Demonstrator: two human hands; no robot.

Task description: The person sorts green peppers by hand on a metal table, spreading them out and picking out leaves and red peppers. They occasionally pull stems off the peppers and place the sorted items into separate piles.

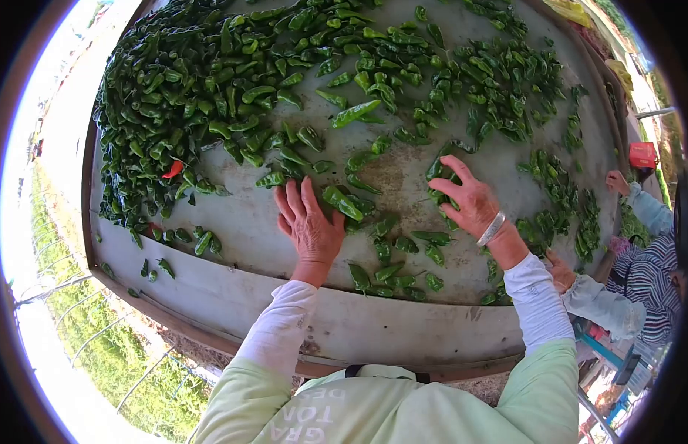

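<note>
Green peppers (344, 201) lie loose on a grey metal-topped table (248, 177). My left hand (311, 228) is palm down, its fingers stretched out and the thumb apart. Its fingertips are close to one pepper (270, 179), and the pepper beside the thumb lies between my two hands. On the right, my right hand (473, 201), with a silver bracelet (491, 229) at the wrist, has bent, spread fingers. They reach over a dark green pepper (437, 166); what is under the palm is hidden.
A dense heap of green peppers (166, 81) fills the far left, with one red pepper (173, 169) in it. More peppers (499, 81) spread to the far right. At the right edge, another person's hands (560, 271) are by the table, near a red box (642, 155).
</note>
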